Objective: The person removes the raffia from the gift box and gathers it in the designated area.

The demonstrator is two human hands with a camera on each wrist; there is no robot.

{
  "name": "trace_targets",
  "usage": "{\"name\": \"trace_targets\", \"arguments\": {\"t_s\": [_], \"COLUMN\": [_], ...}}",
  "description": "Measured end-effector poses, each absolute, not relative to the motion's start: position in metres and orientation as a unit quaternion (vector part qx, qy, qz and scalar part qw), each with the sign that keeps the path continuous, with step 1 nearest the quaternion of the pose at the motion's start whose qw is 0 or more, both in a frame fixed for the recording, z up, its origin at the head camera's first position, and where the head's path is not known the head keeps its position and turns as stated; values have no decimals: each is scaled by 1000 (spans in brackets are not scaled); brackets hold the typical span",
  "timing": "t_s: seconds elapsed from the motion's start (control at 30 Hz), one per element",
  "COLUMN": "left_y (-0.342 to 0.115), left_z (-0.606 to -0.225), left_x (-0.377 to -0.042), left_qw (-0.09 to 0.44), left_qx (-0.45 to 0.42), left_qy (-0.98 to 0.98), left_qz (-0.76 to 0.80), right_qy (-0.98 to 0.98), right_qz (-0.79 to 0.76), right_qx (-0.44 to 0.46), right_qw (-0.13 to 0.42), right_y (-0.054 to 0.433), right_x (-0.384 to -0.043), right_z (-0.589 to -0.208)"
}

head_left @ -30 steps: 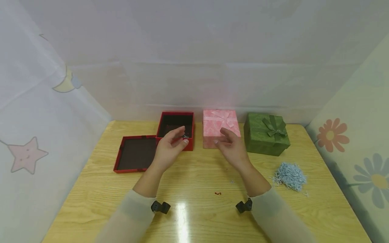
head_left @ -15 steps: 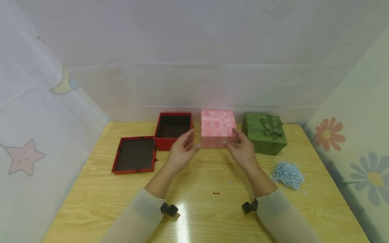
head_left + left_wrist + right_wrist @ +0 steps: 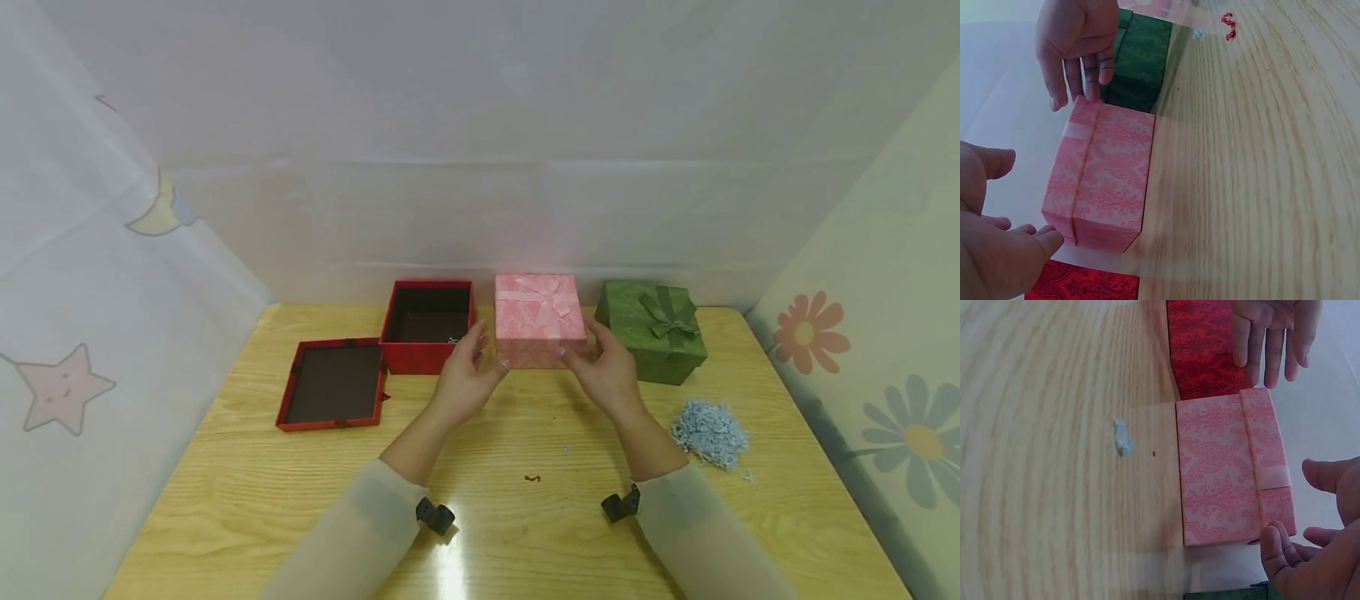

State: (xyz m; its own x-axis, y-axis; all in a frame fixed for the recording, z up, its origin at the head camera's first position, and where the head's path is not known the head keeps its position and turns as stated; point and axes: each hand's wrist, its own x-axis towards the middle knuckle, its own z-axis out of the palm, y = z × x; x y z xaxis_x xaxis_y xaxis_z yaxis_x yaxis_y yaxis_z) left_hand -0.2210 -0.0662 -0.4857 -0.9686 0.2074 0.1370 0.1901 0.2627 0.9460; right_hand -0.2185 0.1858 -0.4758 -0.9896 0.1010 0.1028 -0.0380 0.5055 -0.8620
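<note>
A pink gift box (image 3: 528, 317) with a ribbon bow on its lid stands shut at the back middle of the table. My left hand (image 3: 462, 385) is at its left side, fingers extended and thumb apart. On the right side is my right hand (image 3: 609, 379), between the pink box and the green one, with thumb apart from the fingers. In the wrist views, fingertips of the left hand (image 3: 1004, 253) and of the right hand (image 3: 1322, 559) are at the lid's edges; whether they touch, I cannot tell. The lid (image 3: 1266, 450) sits on the box.
A red box (image 3: 423, 358) stands uncovered on the left, its red-rimmed lid (image 3: 335, 383) lying upside down beside it. A green gift box (image 3: 648, 342) with a bow is at the right. Blue shredded paper (image 3: 710, 433) lies in front of it. A red scrap (image 3: 532, 478) lies nearer.
Both hands have moved right, from in front of the red and pink boxes to either side of the pink box. The left hand has come closer to it. The boxes stay in place.
</note>
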Motion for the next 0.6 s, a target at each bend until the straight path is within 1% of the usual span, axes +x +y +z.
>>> {"name": "trace_targets", "arguments": {"t_s": [0.17,0.37,0.6], "left_y": [-59,-48,-38], "left_z": [-493,-498,-501], "left_x": [-227,-234,-241], "left_qw": [0,3,-22], "left_qx": [117,109,96], "left_qy": [791,788,808], "left_qz": [600,606,581], "right_qy": [-876,-880,-892], "right_qz": [476,468,446], "right_qx": [-17,-28,-41], "right_qw": [74,73,68], "right_y": [187,185,182], "right_x": [-221,-223,-227], "right_z": [-483,-486,-491]}}
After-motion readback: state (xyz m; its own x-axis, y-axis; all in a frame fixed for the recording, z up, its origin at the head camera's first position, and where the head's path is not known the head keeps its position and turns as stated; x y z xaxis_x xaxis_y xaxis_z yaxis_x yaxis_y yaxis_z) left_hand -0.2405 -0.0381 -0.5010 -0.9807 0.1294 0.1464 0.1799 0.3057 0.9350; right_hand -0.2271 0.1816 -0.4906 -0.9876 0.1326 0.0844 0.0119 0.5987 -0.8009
